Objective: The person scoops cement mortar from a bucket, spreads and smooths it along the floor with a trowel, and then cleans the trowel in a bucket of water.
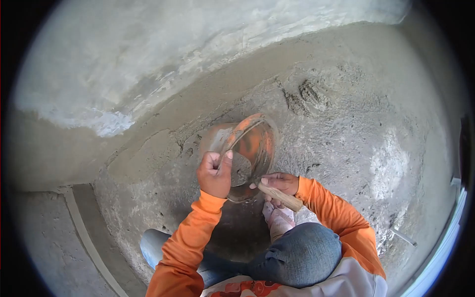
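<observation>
An orange bucket (257, 143), smeared with grey mortar, is tilted over with its mouth towards me; a little mortar-coloured material shows inside. My left hand (215, 173) is closed on the left side of its rim, thumb uppermost. At the lower right of the rim, my right hand (282, 183) has its fingers around a wooden handle (283, 197). Whatever tool head the handle may have is hidden. Whether the right fingertips also touch the rim, I cannot tell.
Rough concrete floor (336, 148) surrounds me, with a lump of wet mortar (311, 94) ahead to the right. A partly plastered wall (163, 54) rises in front. Beside my right knee lies a thin pale rod (403, 236). A ledge edge (89, 237) runs at left.
</observation>
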The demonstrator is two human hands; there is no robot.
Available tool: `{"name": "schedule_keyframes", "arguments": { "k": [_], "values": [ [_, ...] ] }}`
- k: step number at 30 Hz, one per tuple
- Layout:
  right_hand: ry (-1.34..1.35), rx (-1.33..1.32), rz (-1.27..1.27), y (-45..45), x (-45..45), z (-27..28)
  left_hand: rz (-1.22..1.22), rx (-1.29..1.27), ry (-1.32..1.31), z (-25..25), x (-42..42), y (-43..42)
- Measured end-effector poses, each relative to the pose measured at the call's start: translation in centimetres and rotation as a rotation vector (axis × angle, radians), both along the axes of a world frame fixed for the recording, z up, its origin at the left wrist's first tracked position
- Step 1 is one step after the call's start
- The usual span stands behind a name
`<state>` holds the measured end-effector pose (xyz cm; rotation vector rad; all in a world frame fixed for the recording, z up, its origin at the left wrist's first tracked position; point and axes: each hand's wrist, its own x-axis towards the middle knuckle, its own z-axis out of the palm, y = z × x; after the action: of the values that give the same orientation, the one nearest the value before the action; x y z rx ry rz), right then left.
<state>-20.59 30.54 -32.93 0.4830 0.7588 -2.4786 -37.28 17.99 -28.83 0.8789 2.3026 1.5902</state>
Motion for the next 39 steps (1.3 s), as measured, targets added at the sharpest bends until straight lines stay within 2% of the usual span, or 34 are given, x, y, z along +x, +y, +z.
{"name": "schedule_keyframes", "arguments": {
  "k": [1, 3, 5, 7, 8, 9, 10, 12, 13, 15, 16, 18, 20, 22, 25, 26, 28, 30, 32, 33, 35, 37, 39],
  "values": [
    [-0.016, 0.009, -0.041, 0.8, 1.1, -0.3, 0.098, 0.013, -0.052, -0.1, -0.8, -0.6],
    [0.193, -0.081, -0.163, 2.6, 2.8, -0.6, 0.197, 0.069, -0.080, -0.1, -3.9, -2.5],
    [0.158, 0.287, -0.284, 5.6, 4.6, 0.9, 0.338, 0.096, -0.272, 0.0, -7.5, -6.2],
    [-0.015, 0.776, -0.369, 9.0, 5.1, -1.5, 0.377, 0.220, -0.487, 2.4, -8.7, -8.8],
    [-0.015, 1.407, -0.308, 11.3, 5.7, -4.4, 0.463, 0.146, -0.481, 1.7, -10.8, -12.2],
    [-0.022, 2.036, -0.213, 13.2, 6.2, -6.3, 0.449, 0.141, -0.504, 1.8, -12.0, -14.8],
    [-0.039, 2.042, -0.222, 14.1, 6.1, -6.0, 0.478, 0.229, -0.578, 2.5, -12.2, -16.2],
    [-0.341, 1.862, 0.036, 15.9, 5.4, -4.9, 0.642, 0.192, -0.500, 2.3, -14.7, -21.3],
    [-0.360, 1.866, 0.028, 16.8, 5.0, -4.7, 0.679, 0.165, -0.449, 2.5, -15.6, -23.5],
    [-0.545, 1.880, 0.176, 18.5, 4.1, -4.6, 0.957, -0.115, -0.224, 2.5, -17.8, -27.6],
    [-0.556, 1.878, 0.175, 20.2, 4.3, -5.1, 1.028, -0.085, -0.246, 2.5, -18.3, -29.1],
    [-0.575, 1.977, 0.091, 23.8, 5.1, -7.5, 1.242, -0.267, -0.165, 2.0, -20.0, -33.5],
    [-0.613, 2.006, 0.112, 26.0, 5.5, -10.0, 1.319, -0.393, -0.122, 1.3, -19.6, -36.6],
    [-0.651, 2.051, 0.125, 28.3, 5.2, -11.6, 1.346, -0.478, -0.128, 0.1, -18.6, -38.6],
    [-0.826, 1.760, -0.101, 30.2, 5.5, -14.3, 1.292, -0.555, -0.163, -1.6, -16.6, -38.7],
    [-0.834, 1.760, -0.096, 29.8, 5.3, -14.0, 1.266, -0.563, -0.179, -2.0, -16.1, -38.3],
    [-0.799, 1.470, -0.132, 28.6, 3.5, -11.8, 1.219, -0.571, -0.198, -2.7, -15.6, -37.4],
    [-0.794, 1.244, -0.317, 24.7, 2.4, -8.1, 1.179, -0.576, -0.216, -3.1, -15.3, -36.7],
    [-0.663, 1.177, -0.293, 21.1, 2.5, -5.9, 1.152, -0.576, -0.229, -3.5, -15.2, -36.3],
    [-0.663, 1.181, -0.296, 20.3, 2.9, -6.8, 1.144, -0.578, -0.233, -3.5, -15.1, -36.2],
    [-0.549, 1.915, 0.169, 19.9, 3.4, -9.2, 1.132, -0.585, -0.229, -3.8, -15.1, -36.1],
    [-0.571, 1.890, 0.190, 23.7, 4.3, -9.6, 1.116, -0.588, -0.213, -3.4, -15.1, -36.1],
    [-0.771, 1.929, 0.060, 27.1, 3.6, -8.1, 1.116, -0.595, -0.207, -3.1, -14.7, -36.4]
  ]
}}
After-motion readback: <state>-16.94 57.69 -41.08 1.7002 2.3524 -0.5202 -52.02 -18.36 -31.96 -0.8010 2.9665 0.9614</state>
